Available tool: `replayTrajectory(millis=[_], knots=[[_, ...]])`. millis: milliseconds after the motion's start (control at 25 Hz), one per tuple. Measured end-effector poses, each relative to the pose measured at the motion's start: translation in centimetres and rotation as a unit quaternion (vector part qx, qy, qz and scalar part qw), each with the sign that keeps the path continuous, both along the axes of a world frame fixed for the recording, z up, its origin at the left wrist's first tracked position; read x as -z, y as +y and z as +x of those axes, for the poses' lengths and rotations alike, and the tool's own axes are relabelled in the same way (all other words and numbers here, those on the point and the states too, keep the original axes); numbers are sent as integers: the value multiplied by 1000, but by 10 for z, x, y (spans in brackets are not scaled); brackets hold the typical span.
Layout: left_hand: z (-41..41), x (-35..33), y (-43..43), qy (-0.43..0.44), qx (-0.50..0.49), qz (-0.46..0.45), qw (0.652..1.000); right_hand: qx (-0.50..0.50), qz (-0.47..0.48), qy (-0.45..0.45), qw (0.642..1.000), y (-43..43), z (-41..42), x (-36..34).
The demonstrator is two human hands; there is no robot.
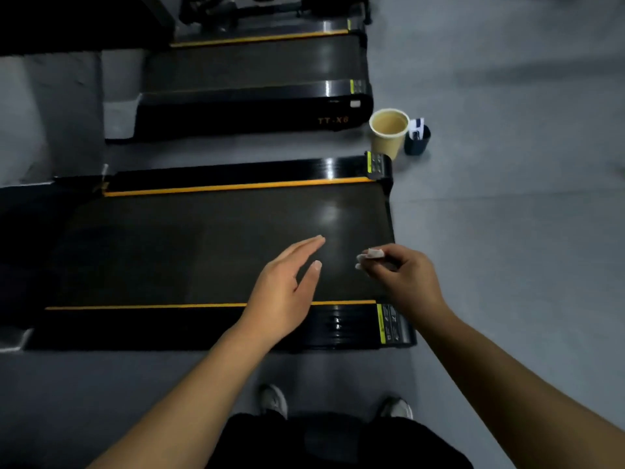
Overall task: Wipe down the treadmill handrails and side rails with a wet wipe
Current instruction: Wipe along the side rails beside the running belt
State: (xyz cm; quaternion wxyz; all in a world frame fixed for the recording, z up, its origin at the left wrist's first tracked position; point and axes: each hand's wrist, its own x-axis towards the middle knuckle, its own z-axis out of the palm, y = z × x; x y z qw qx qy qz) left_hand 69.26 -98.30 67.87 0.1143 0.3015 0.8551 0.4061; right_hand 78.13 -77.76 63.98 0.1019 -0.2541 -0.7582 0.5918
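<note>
A black treadmill lies crosswise in front of me, its dark belt point(203, 245) framed by orange stripes. The near side rail point(142, 328) is glossy black and ribbed toward the rear end; the far side rail point(236, 174) runs along the other edge. My right hand point(402, 275) hovers over the belt's rear end and pinches a small crumpled white wet wipe point(370, 256) in its fingertips. My left hand point(287, 282) hangs above the belt with straight fingers, holding nothing. No handrails are in view.
A second treadmill point(257, 93) stands behind the first. On the grey floor by the far rail's end stand a yellow paper cup point(389, 135) and a small dark holder point(417, 140) with white items. My shoes point(274, 399) stand near the close rail.
</note>
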Motion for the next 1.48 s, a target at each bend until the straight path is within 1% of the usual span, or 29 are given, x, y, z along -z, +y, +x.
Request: replayTrajectory(millis=[80, 200, 320, 440, 520, 640, 800, 880, 1040, 1200, 1320, 1400, 1480], knots=[[-7, 71, 2, 0, 13, -15, 1000, 27, -2, -13, 1000, 2, 6, 67], [-15, 195, -1, 3, 52, -30, 998, 70, 1, -33, 997, 4, 10, 186], [-22, 329, -4, -7, 83, -43, 996, 106, 43, -53, 992, -1, -1, 314], [-22, 453, -5, -12, 99, -65, 993, 108, 78, -79, 988, -14, -9, 432], [-20, 517, -3, 2, 117, -82, 990, 113, 111, -99, 982, -21, -14, 488], [-19, 581, -3, 50, 135, -106, 984, 127, 147, -97, 976, -29, -19, 537], [-22, 624, -7, 118, 142, -143, 972, 130, 181, -105, 969, -39, -11, 567], [-24, 640, -10, 153, 153, -170, 961, 122, 199, -107, 966, -42, -8, 575], [-24, 658, -10, 213, 168, -217, 938, 88, 265, -85, 956, -45, -8, 583], [-23, 661, -9, 236, 162, -222, 932, 54, 307, -77, 947, -42, -4, 592], [-22, 659, -8, 231, 162, -225, 932, 50, 317, -71, 945, -41, -7, 594], [-23, 660, -8, 235, 162, -227, 931, 56, 328, -54, 941, -38, -11, 596], [-23, 661, -8, 239, 161, -226, 931, 37, 364, -29, 930, -39, -11, 604]])
